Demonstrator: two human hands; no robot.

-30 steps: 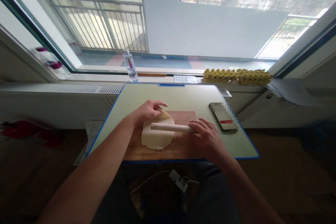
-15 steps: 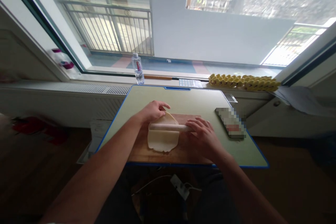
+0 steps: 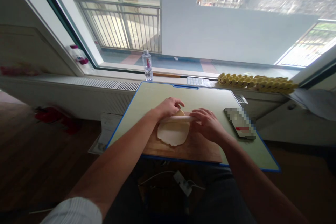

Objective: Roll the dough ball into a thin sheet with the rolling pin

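A flat, pale sheet of dough [image 3: 173, 135] with an uneven near edge lies on a wooden board [image 3: 183, 153]. Across its far part rests a slim, light rolling pin [image 3: 175, 119]. My right hand [image 3: 208, 123] is closed over the pin's right end. Beyond the pin, my left hand [image 3: 169, 106] has its fingers bent around the dough's far edge and appears to pinch it. The left end of the pin is partly hidden by my left hand and wrist.
The board lies on a pale green table [image 3: 154, 92] with blue edging. A pixelated flat object [image 3: 240, 124] lies at right. On the windowsill stand a water bottle [image 3: 147, 66] and yellow egg trays [image 3: 256, 82]. A white power strip [image 3: 183, 183] is below the table.
The rolling pin has moved away from me, toward the dough's far edge, with my right hand on it. My left hand stays by that edge. The camera view has shifted a little.
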